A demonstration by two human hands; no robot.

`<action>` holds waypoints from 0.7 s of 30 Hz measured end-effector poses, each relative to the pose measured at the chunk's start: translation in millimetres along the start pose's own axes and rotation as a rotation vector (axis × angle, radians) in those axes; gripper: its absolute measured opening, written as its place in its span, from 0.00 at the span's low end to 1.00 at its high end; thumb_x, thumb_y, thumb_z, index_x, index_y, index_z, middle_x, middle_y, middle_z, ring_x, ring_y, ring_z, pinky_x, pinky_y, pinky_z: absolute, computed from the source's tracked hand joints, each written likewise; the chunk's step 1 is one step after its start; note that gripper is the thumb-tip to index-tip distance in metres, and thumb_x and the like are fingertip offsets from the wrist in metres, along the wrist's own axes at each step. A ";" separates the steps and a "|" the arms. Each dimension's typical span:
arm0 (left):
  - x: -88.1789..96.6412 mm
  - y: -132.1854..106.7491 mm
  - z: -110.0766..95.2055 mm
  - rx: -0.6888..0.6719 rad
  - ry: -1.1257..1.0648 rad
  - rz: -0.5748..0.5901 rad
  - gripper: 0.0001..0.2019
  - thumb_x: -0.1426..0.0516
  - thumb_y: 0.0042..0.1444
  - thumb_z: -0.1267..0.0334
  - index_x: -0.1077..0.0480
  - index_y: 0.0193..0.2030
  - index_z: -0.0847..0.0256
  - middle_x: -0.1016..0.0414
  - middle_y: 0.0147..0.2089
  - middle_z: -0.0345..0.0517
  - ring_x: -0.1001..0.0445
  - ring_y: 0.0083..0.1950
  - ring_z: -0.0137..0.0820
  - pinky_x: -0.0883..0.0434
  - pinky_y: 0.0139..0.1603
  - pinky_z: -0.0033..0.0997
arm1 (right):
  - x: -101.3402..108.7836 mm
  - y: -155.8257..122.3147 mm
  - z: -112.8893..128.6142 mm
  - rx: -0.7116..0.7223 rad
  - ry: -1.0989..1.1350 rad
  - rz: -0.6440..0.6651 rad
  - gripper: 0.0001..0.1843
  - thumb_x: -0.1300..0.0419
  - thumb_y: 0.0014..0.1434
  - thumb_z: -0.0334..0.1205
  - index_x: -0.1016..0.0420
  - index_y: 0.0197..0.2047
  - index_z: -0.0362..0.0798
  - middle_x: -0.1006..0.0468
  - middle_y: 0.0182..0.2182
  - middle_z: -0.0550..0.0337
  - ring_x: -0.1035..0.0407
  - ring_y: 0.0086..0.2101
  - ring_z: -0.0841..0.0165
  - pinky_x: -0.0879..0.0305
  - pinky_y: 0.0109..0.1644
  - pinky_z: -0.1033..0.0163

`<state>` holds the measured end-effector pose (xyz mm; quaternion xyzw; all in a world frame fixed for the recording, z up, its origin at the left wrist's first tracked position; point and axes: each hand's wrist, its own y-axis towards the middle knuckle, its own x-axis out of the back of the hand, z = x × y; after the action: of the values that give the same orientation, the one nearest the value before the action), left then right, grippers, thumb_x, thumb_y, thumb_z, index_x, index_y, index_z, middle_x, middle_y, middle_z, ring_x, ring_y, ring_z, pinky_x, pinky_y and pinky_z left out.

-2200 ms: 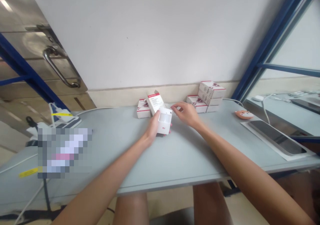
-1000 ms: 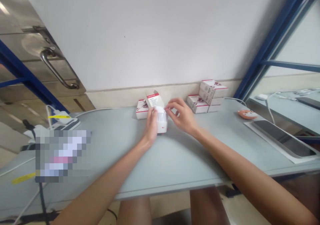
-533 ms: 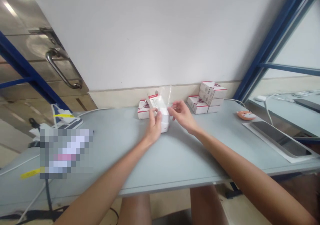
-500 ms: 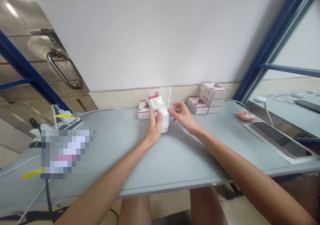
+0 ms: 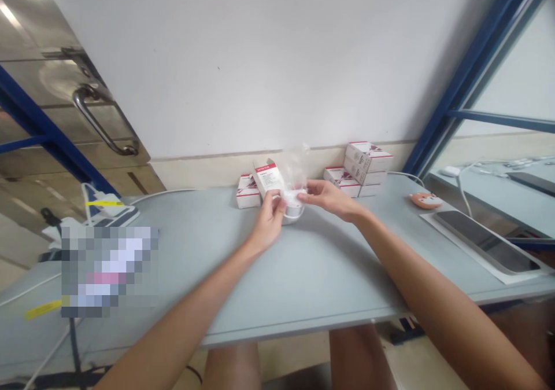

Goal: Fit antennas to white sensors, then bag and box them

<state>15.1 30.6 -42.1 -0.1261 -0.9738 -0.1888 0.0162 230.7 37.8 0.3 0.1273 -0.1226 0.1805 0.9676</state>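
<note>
A white rounded detector (image 5: 294, 211) sits low over the table between my hands, with a clear plastic bag (image 5: 295, 167) rising above it. My left hand (image 5: 269, 213) is closed on the detector's left side, thumb against it. From the right, my right hand (image 5: 323, 198) pinches the bag at the detector's top. Just behind my left hand leans a white box (image 5: 267, 177) with a red band that reads "DETECTOR". Whether the detector touches the table cannot be told.
Another white box (image 5: 248, 193) lies behind on the left. Several similar boxes (image 5: 366, 164) are stacked at the right by the wall. Farther right are an orange toy-like object (image 5: 425, 199) and a dark flat panel (image 5: 485, 241). Cables and a blurred-out item (image 5: 110, 271) are at left.
My right hand has moved in from beside the bag and closed on it at the detector's top. The detector has tilted, and the bag has shifted slightly right.
</note>
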 end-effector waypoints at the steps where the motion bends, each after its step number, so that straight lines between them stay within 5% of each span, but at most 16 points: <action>1: 0.7 1.2 0.6 0.007 -0.014 0.021 0.21 0.39 0.64 0.42 0.35 0.52 0.55 0.19 0.49 0.48 0.22 0.51 0.37 0.29 0.55 0.34 | 2.3 0.0 -0.4 0.004 -0.028 0.010 0.24 0.31 0.62 0.56 0.16 0.55 0.52 0.15 0.50 0.56 0.24 0.50 0.59 0.32 0.59 0.52; 10: 0.4 0.8 2.4 0.005 -0.007 -0.064 0.21 0.40 0.66 0.49 0.32 0.60 0.55 0.21 0.61 0.52 0.24 0.64 0.40 0.31 0.66 0.38 | 7.1 -1.6 0.2 -0.027 -0.134 0.019 0.25 0.31 0.61 0.57 0.16 0.55 0.52 0.15 0.51 0.56 0.24 0.48 0.59 0.31 0.56 0.53; 21: 3.6 4.5 7.7 -0.079 0.070 -0.207 0.12 0.37 0.63 0.56 0.30 0.49 0.55 0.21 0.51 0.48 0.21 0.54 0.35 0.27 0.58 0.33 | 2.0 0.7 -1.4 0.021 -0.152 -0.028 0.24 0.31 0.61 0.58 0.17 0.53 0.51 0.16 0.51 0.54 0.25 0.49 0.59 0.30 0.57 0.52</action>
<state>12.9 38.4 -47.4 -0.0189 -0.9722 -0.2318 0.0257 232.6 39.5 -0.3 0.1526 -0.1919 0.1581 0.9565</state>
